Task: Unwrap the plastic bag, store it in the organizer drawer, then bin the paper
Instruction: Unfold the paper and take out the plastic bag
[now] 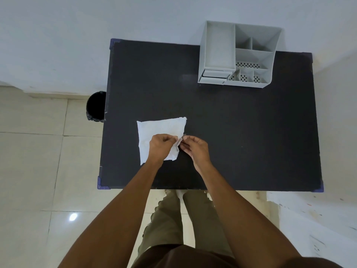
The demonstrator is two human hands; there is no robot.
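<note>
A crumpled white sheet of paper (160, 127) lies spread on the black table (231, 122). My left hand (161, 146) rests on the paper and pinches its right edge. My right hand (195, 148) meets it there, fingertips closed on a small clear, faintly pinkish plastic bag (180, 140) held between both hands. Most of the bag is hidden by my fingers. The grey organizer (218, 53) stands at the table's far right, its small drawer (214, 74) at the lower left front, looking closed. The black bin (96, 106) stands on the floor by the table's left edge.
The organizer has several open compartments, some with perforated bases. A white wall runs behind the table. The floor is pale tile; my legs stand at the table's near edge.
</note>
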